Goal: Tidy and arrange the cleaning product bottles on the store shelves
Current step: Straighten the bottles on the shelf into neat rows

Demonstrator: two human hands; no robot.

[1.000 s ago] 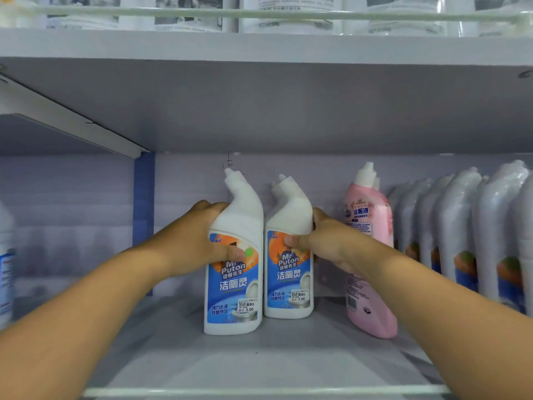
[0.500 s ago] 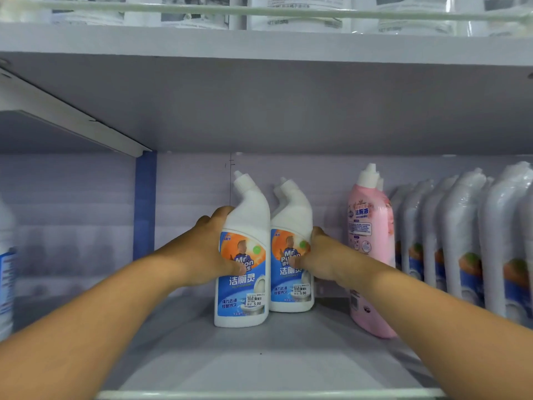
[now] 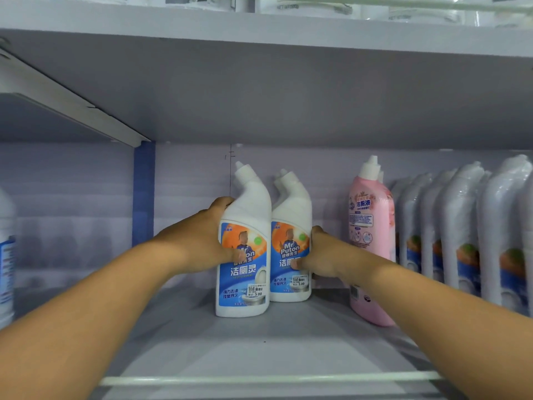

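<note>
Bottles white, angled necks (blue-orange labels) | left hand (image 3: 202, 241) grips left bottle (image 3: 245, 255) | right hand (image 3: 320, 258) grips right bottle (image 3: 291, 241)

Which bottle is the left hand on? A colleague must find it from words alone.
On the shelf under the grey board, two white bent-neck toilet cleaner bottles stand together. The left hand grips the left bottle, nearer the front than its twin.

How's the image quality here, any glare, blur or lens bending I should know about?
Head view: wide-angle bending curves the upper shelf edge; dim, bluish light under it; highlights glare on the shrink-wrapped bottles at right; the front white bottle label reads sharply, while the left hand, right hand and the frame's edges look softer.
</note>
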